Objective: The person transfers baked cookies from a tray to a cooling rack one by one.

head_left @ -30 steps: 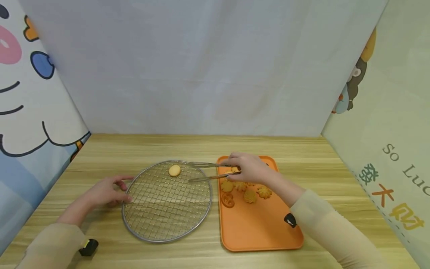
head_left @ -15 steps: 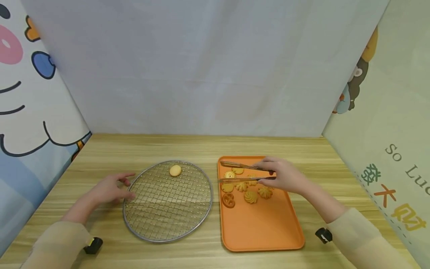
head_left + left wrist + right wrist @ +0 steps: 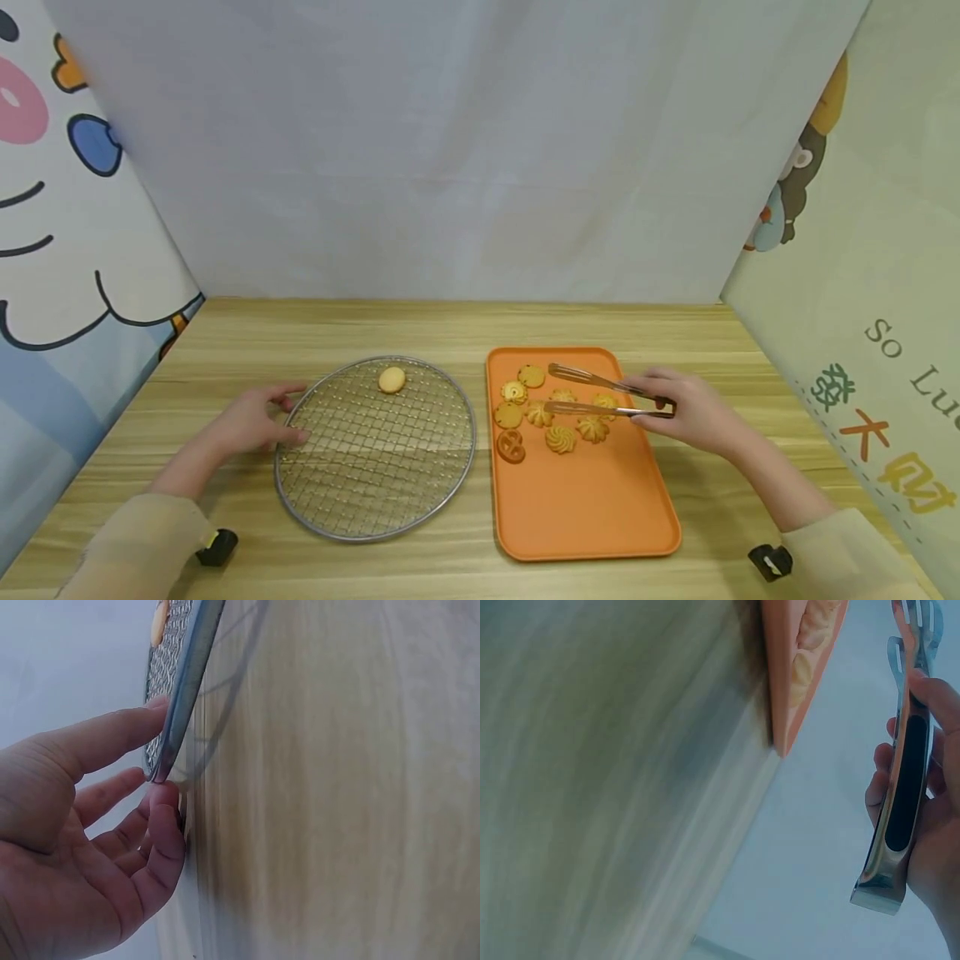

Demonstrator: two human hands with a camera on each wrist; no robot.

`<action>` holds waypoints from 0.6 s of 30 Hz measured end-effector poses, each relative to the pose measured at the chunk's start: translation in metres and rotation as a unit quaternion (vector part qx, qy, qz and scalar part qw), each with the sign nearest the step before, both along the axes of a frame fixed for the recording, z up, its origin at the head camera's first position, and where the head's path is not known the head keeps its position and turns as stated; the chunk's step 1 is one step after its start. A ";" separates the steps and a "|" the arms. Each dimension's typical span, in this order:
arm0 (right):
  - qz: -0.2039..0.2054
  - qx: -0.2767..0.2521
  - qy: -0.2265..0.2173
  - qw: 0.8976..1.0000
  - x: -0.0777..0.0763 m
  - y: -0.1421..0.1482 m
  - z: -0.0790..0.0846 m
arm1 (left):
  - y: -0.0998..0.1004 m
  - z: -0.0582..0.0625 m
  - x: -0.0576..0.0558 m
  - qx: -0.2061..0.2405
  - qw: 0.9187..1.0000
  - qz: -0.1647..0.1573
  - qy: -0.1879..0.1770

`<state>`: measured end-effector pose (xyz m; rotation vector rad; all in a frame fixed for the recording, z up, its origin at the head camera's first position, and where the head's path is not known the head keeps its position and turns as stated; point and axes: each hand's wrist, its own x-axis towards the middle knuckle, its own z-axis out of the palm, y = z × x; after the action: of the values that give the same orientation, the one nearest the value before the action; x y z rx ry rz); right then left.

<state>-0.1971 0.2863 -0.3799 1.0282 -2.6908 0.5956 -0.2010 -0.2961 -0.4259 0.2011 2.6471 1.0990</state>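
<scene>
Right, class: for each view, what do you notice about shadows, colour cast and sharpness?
Head view: soft, fairly even light, pretzel cookie readable on the orange tray; left wrist view: the wire rack casts a curved shadow on the tabletop; right wrist view: bluish cast, tabletop smeared, tongs noticeably crisper.

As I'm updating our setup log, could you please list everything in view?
Table: 1, light wood-grain, beneath everything
Tray: 1, orange, table's right half
Wire rack: 1, silver, left of tray
Plain cookie: 1, yellow, rack's far part
Tray cookies: at least 8, golden, tray's far half
Pretzel: 1, brown, tray's left side
Tongs: 1 pair, silver and black, ends over tray
Backdrop: 1, pale grey, behind table
Printed panels: 2, white-blue and pale green, left and right
Sleeves: 2, cream, both arms
Left hand: 1, bare, at rack's left rim
Right hand: 1, bare, holding tongs
</scene>
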 end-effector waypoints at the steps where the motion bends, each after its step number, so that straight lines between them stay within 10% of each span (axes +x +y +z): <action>1: -0.002 -0.001 0.001 1.000 0.000 0.002 -0.002 | 0.000 0.000 0.000 0.000 1.000 0.001 0.000; 18: 0.049 0.021 0.006 0.999 -0.001 0.007 -0.024 | -0.010 -0.007 0.000 0.045 0.999 -0.015 0.017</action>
<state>-0.1983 0.2935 -0.4039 1.1768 -2.6659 0.5517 -0.2012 -0.3057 -0.4324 0.2792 2.6182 1.2165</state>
